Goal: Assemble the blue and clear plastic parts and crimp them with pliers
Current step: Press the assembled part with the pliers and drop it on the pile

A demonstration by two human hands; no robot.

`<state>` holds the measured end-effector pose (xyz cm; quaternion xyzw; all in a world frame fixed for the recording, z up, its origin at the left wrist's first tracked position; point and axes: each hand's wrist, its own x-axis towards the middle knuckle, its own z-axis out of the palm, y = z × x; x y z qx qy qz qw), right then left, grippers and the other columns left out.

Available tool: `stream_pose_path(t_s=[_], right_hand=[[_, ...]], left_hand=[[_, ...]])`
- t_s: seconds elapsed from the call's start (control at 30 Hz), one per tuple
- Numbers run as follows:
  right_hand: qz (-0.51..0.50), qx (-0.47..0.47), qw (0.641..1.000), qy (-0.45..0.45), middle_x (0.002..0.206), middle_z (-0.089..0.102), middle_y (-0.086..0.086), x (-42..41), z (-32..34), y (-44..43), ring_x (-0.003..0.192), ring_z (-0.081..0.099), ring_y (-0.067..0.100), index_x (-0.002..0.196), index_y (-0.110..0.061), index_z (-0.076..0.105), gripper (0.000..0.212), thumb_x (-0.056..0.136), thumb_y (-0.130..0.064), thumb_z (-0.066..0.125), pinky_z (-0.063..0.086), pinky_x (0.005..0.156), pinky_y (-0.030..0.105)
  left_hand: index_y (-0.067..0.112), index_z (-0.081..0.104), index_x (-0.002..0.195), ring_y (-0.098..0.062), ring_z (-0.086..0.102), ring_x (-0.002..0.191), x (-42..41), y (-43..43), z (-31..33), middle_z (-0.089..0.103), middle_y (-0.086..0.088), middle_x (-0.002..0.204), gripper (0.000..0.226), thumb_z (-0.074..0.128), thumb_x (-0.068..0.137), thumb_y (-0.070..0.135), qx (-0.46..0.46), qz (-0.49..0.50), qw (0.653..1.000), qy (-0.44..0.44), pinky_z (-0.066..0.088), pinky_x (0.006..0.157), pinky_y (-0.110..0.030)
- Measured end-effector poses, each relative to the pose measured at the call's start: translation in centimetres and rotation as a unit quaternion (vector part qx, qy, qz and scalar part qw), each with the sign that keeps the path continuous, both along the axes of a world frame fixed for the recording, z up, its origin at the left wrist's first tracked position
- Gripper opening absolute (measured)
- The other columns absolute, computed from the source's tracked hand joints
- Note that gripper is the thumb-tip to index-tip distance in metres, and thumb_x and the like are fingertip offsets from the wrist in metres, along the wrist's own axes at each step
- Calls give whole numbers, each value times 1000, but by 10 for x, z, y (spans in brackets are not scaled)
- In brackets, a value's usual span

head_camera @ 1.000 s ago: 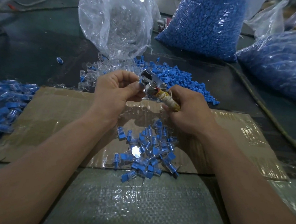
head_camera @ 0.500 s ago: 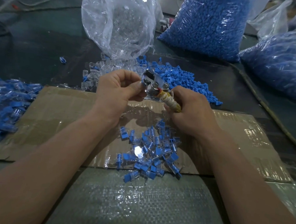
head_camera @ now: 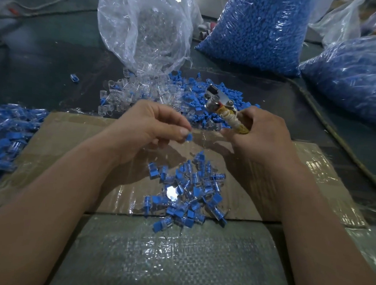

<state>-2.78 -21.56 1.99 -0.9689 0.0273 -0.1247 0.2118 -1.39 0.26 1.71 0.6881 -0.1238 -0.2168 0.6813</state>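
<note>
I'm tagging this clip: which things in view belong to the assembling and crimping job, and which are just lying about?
Job: left hand pinching a small blue plastic piece; right hand gripping cord-wrapped metal pliers; heap of joined blue-and-clear pieces on taped brown cardboard; loose clear plastic parts; loose blue plastic parts.
Lying about: pale cord, top left; lone blue-and-clear piece on dark table; rope at right.

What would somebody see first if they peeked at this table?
Probably the huge bags of blue parts at the back right. In the middle, the left hand pinches a small blue piece and the right hand grips the pliers, above a pile of blue-and-clear pieces on the cardboard.
</note>
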Motion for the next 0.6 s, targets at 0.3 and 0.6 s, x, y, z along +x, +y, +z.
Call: stream_pose_path(t_s=[0.3, 0.6], right_hand=[[-100, -27, 990, 94, 103, 55, 2, 7, -2, -11, 95, 52, 23, 105, -16, 51, 65, 64, -62, 69, 45, 81, 39], [-118, -62, 983, 124, 112, 55, 9, 11, -8, -16, 102, 51, 29, 108, -12, 49, 76, 61, -69, 66, 40, 79, 38]], left_hand=[[17, 71, 66, -15, 51, 53, -2, 4, 4, 66, 0, 62, 16, 73, 58, 30, 99, -151, 982, -48, 40, 48, -19], [14, 67, 83, -12, 65, 73, 16, -1, -19, 67, -3, 80, 10, 68, 79, 5, 162, 265, 932, -188, 55, 74, -31]])
